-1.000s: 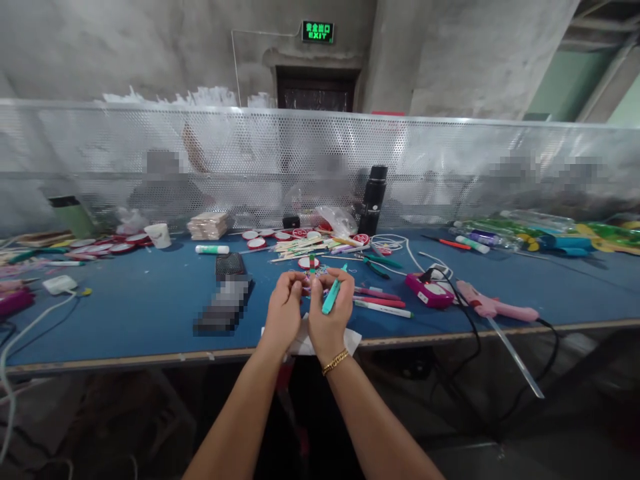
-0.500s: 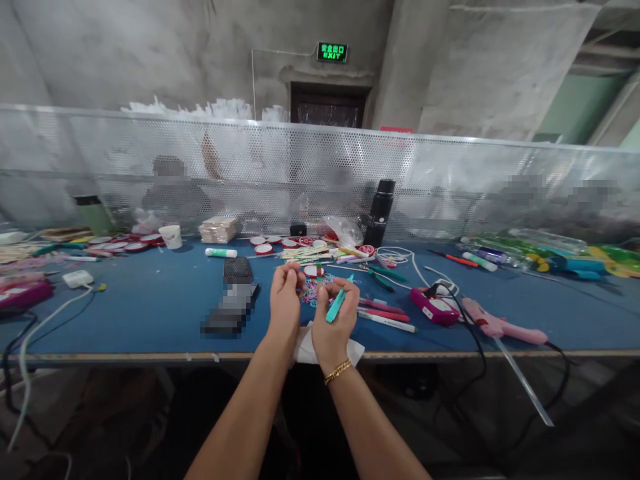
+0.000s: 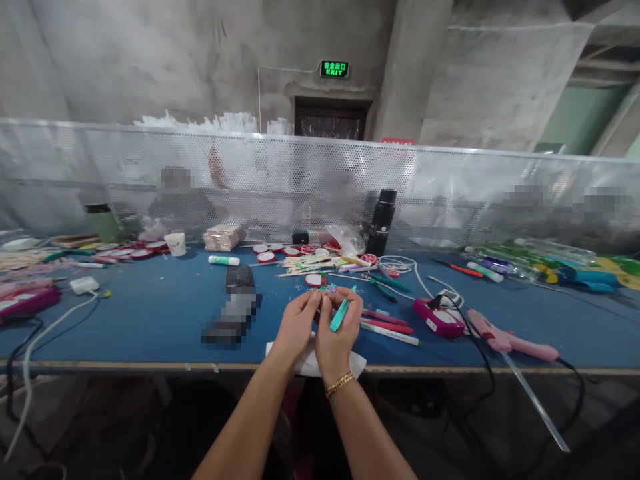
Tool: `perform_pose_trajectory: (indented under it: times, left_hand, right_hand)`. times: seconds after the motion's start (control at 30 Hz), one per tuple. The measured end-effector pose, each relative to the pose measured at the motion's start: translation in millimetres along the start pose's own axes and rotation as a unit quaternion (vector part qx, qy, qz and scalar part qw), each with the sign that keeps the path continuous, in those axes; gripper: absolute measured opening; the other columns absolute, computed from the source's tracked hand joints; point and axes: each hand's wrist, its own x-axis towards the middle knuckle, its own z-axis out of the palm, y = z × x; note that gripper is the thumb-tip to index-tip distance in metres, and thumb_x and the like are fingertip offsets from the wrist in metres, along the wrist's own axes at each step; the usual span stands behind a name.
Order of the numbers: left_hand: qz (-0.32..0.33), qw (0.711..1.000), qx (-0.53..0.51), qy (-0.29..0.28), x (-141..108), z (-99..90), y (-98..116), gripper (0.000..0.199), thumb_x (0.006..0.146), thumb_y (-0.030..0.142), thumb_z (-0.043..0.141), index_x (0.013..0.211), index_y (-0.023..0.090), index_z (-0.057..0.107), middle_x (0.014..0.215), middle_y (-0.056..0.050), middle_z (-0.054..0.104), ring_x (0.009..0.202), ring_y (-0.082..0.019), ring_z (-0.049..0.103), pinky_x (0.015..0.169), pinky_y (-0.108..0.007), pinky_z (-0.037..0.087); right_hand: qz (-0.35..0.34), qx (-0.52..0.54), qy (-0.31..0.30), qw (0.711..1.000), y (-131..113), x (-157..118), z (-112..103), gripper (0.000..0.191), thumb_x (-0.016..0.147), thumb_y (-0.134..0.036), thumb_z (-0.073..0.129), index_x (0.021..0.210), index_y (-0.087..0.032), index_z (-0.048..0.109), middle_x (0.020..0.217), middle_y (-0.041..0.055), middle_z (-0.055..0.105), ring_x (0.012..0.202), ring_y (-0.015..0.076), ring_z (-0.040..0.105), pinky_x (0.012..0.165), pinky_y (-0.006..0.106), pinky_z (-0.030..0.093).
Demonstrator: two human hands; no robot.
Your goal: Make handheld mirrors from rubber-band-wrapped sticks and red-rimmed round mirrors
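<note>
My left hand (image 3: 299,323) is closed, thumb and fingertips pinched together against the tips of my right hand (image 3: 336,330). What the left fingers pinch is hidden. Between the curled fingers of my right hand rests a slim teal pen-like tool (image 3: 341,313), slanting up to the right. A small green-and-red strip (image 3: 323,278) shows just beyond the fingertips. Behind the hands lies a red-rimmed white disc (image 3: 314,281), with small coloured bits partly covered by my fingers. White paper (image 3: 309,363) lies under my wrists at the table edge.
Right of my hands lie several markers (image 3: 390,332), pliers (image 3: 383,288), a magenta box (image 3: 439,319) and a pink glue gun (image 3: 500,333) with its cable. A black bottle (image 3: 382,223) stands behind thin sticks (image 3: 310,262). On the left are a dark blurred item (image 3: 233,319) and a paper cup (image 3: 175,244).
My left hand has moved right and its fingertips now meet those of my right hand. The strip, earlier standing up from the right fingers, is less visible. The whole view has shifted slightly.
</note>
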Motion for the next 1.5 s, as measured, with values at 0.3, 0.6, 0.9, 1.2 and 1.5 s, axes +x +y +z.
perform_pose_trajectory:
  times: [0.3,0.6,0.9,1.2,1.5]
  left_hand:
    - [0.026,0.999,0.023,-0.022,-1.3,-1.2,-0.4,0.034,0.094,0.039,0.056,0.106,0.016,0.078,0.108,-0.011,0.079,0.101,-0.025,0.069,0.093,-0.036,0.052]
    - [0.045,0.993,0.082,-0.068,0.3,1.3,3.9,0.029,0.088,0.028,0.059,0.109,0.02,0.077,0.112,-0.008,0.078,0.101,-0.024,0.069,0.096,-0.034,0.051]
    - [0.075,0.985,0.154,-0.03,-3.2,0.1,7.7,0.026,0.09,0.024,0.056,0.104,0.023,0.078,0.103,-0.005,0.079,0.093,-0.023,0.07,0.086,-0.032,0.052]
    - [0.027,0.999,0.043,-0.001,-6.8,-4.2,-6.7,0.015,0.082,0.028,0.06,0.07,0.02,0.056,0.064,0.002,0.056,0.059,-0.013,0.049,0.058,-0.025,0.041]
    - [0.025,0.998,0.059,0.006,-9.2,-4.6,-1.7,0.016,0.082,0.03,0.061,0.071,0.02,0.058,0.062,0.003,0.054,0.058,-0.013,0.046,0.056,-0.024,0.036]
  right_hand:
    - [0.036,0.025,-0.021,0.999,-0.9,0.7,-1.2,0.02,0.095,-0.034,0.06,0.11,-0.022,0.055,0.1,0.0056,0.065,0.089,0.0196,0.067,0.085,0.037,0.054]
    - [0.065,0.044,-0.008,0.997,4.7,4.1,0.1,0.022,0.095,-0.036,0.059,0.111,-0.022,0.054,0.099,0.0053,0.065,0.088,0.0199,0.066,0.085,0.038,0.054]
    - [0.072,0.048,-0.008,0.996,7.8,2.6,2.7,0.027,0.095,-0.04,0.058,0.115,-0.021,0.055,0.102,0.0073,0.066,0.092,0.0212,0.066,0.088,0.039,0.054]
    - [0.026,0.059,0.01,0.998,-4.6,-4.2,-4.9,0.041,0.105,-0.046,0.039,0.123,-0.02,0.064,0.105,0.0109,0.069,0.094,0.0225,0.067,0.088,0.042,0.053]
    - [0.074,0.116,0.011,0.99,-0.5,-2.1,-2.6,0.021,0.093,-0.039,0.056,0.099,-0.019,0.06,0.095,0.0043,0.064,0.083,0.0176,0.063,0.077,0.034,0.054]
